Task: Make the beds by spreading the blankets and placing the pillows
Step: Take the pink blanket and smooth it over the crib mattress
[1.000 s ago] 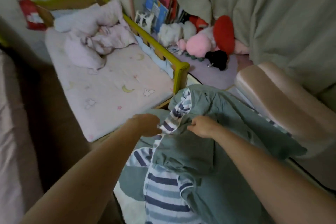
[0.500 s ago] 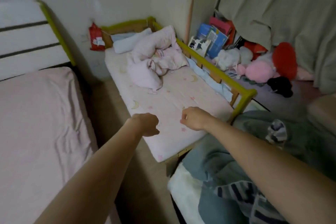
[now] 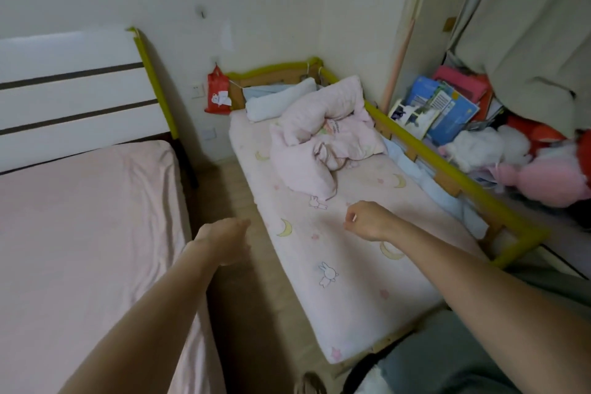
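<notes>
A small child's bed with a pink moon-and-rabbit sheet [image 3: 345, 285] runs up the middle. A crumpled pink blanket [image 3: 316, 144] lies bunched near its head, and a white pillow [image 3: 275, 102] sits behind it against the headboard. My right hand [image 3: 367, 221] hovers over the sheet below the blanket, fingers loosely curled and holding nothing. My left hand [image 3: 224, 240] is out over the floor gap beside the bed, also loosely curled and holding nothing. A larger bed with a bare pink sheet [image 3: 80, 233] fills the left. A grey-green blanket [image 3: 463, 358] lies at the lower right.
A yellow padded rail [image 3: 447, 182] lines the small bed's right side. Beyond it lie books [image 3: 447, 105] and plush toys [image 3: 527, 166] under a curtain [image 3: 527, 25]. A red pouch [image 3: 217, 93] hangs by the headboard. A narrow strip of wooden floor [image 3: 243, 297] separates the beds.
My view swung left from the grey-green blanket to the small bed. Both hands let go of that blanket and now reach out over the pink sheet and the gap.
</notes>
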Demonstrator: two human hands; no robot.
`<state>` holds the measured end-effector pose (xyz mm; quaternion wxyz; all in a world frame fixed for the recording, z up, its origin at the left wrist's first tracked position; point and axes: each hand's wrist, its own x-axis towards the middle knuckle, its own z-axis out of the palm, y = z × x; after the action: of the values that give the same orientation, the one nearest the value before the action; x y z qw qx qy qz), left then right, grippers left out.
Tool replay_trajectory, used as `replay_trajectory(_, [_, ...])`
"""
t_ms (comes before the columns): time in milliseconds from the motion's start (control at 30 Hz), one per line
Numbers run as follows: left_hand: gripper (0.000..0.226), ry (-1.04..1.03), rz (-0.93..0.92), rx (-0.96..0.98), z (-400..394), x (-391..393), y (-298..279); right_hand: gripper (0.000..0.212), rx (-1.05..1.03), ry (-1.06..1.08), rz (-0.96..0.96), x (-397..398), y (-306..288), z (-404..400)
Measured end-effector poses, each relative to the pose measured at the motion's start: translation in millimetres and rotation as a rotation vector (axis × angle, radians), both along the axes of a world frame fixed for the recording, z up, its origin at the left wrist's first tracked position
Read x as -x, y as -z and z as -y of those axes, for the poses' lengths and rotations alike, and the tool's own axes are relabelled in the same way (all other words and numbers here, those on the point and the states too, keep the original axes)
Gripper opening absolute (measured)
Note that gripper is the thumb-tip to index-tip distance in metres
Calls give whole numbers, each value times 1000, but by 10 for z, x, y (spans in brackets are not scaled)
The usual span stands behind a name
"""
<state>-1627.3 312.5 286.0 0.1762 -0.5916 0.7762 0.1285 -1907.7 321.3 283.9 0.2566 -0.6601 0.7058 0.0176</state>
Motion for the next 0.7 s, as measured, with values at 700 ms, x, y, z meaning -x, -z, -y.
replay_trajectory(700, [107,315,37,17,4764,944,1016,90,-55,221,-34,182,1325,4284])
